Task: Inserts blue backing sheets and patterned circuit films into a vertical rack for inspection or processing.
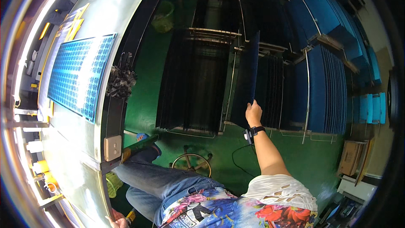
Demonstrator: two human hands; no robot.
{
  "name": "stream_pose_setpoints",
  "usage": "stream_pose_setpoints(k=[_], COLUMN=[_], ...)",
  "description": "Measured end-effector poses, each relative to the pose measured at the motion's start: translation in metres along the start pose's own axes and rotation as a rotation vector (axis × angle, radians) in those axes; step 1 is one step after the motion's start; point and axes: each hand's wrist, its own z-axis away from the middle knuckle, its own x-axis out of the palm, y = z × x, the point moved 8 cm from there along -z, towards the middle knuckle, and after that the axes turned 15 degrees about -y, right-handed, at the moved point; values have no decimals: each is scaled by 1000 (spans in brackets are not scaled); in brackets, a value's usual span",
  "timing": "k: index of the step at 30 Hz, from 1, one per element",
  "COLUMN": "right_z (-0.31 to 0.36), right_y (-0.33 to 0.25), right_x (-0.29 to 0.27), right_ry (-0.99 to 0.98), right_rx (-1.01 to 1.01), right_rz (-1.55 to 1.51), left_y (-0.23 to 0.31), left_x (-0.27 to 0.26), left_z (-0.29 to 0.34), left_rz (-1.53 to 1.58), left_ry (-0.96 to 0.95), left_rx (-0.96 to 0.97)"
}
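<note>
My right arm, a black band on its wrist, reaches out to a rack of upright boards. My right hand [254, 112] is closed on the near edge of a thin dark blue board [253, 71], which stands upright and tilts slightly. Beside it, more dark boards [272, 88] stand close together in the rack. At the lower left, my left hand [120, 220] is at the edge of the work table [84, 139]; the picture's rim cuts it off, and its fingers are mostly hidden. On the table lies a flat blue panel [80, 74] with rows of round patterns, glaring with light.
Racks of dark boards [194, 88] and blue boards [325, 88] stand across the green floor [223, 156]. A round metal ring on a wheeled base [192, 164] sits near my legs. A black cord [234, 156] trails from my wrist. A greenish bin [163, 17] stands farther off.
</note>
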Motion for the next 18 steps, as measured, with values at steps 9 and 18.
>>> stream_pose_setpoints(k=[9,18], right_z=[-3,-1], right_y=[5,-8], right_x=[-3,-1], right_ry=[9,-17], right_rx=[2,7], right_rz=[29,41], left_y=[1,14], left_x=[35,20], left_z=[27,21], left_rz=[-93,-233], left_ry=[-257,-268], left_rx=[-21,243])
